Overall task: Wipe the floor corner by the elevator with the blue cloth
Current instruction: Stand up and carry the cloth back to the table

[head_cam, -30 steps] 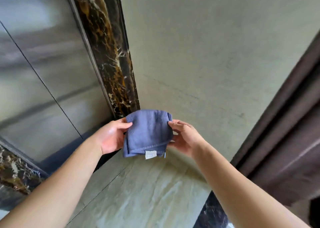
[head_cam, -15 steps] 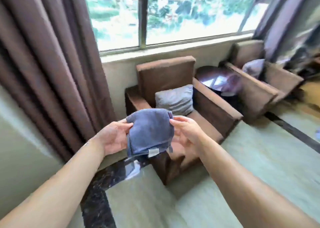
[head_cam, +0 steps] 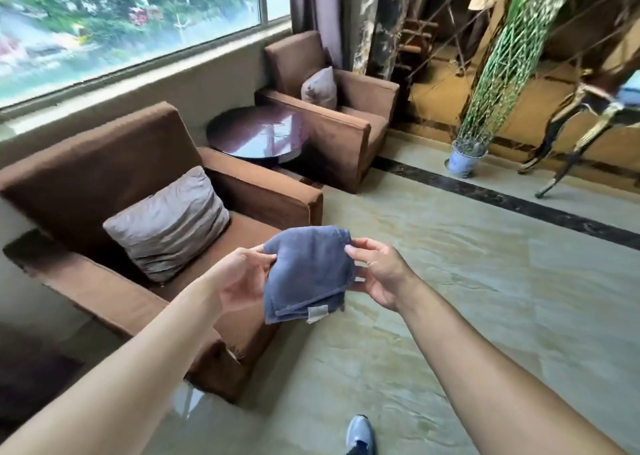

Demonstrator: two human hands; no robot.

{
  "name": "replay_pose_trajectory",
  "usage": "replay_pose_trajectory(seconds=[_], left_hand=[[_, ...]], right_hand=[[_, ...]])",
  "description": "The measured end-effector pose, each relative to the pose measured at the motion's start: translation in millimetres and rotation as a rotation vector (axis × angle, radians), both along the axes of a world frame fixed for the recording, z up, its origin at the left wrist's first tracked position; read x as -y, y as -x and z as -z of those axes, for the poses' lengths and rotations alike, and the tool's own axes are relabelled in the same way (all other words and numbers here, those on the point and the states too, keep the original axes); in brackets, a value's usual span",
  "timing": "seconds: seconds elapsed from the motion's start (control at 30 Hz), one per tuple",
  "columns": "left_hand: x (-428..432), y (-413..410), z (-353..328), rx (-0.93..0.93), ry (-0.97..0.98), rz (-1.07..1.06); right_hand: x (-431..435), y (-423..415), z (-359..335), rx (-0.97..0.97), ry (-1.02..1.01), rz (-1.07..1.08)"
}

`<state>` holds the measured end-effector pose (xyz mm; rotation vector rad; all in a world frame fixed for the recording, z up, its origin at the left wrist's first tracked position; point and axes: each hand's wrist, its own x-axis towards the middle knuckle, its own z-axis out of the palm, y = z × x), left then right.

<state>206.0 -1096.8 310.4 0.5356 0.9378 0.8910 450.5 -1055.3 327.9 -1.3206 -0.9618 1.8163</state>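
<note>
While both arms reach forward in the head view, the left hand (head_cam: 242,278) pinches the upper left edge of the blue cloth (head_cam: 308,274) between thumb and curled fingers, and the right hand (head_cam: 379,274) grips the upper right edge the same way, thumb on top and the other fingers folded behind the fabric. Neither hand is spread wide; each is closed only far enough to hold its edge. Folded into several layers, the cloth hangs in the air between the hands, with a small pale label (head_cam: 317,312) at its lower edge, above the front corner of the near armchair (head_cam: 104,177) and the glossy floor (head_cam: 467,316). A grey cushion (head_cam: 169,224) leans against the backrest on that armchair's seat. Just beyond its far arm stands a round dark tabletop (head_cam: 258,132), and behind that a second armchair (head_cam: 332,108) with its own cushion (head_cam: 319,87). A wide window (head_cam: 131,22) runs above both chairs. To the right the floor lies open and bare, crossed by a dark stripe (head_cam: 519,202); past the stripe a small pot (head_cam: 464,157) holds a tall green plant wrapped in netting, near a metal sculpture (head_cam: 575,132). One shoe (head_cam: 360,434) shows at the lower edge. No elevator or floor corner is in view.
</note>
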Motion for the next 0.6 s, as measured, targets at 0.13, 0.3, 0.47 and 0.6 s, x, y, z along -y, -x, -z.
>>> replay_pose_trajectory(seconds=[0.13, 0.3, 0.47, 0.6], left_hand=[[-83.8, -47.4, 6.1, -0.020, 0.030, -0.004], [-172.3, -80.6, 9.7, 0.029, 0.077, 0.000], [-267.5, -76.3, 28.9, -0.003, 0.115, -0.033], [-374.7, -64.6, 62.5, -0.020, 0.140, -0.079]], right_hand=[[-84.2, -50.3, 12.9, -0.011, 0.045, -0.018], [-190.7, -80.8, 18.5, 0.016, 0.083, -0.041], [-288.8, -73.8, 35.4, 0.060, 0.083, -0.054], [-394.7, -55.5, 59.3, 0.108, 0.067, -0.029]])
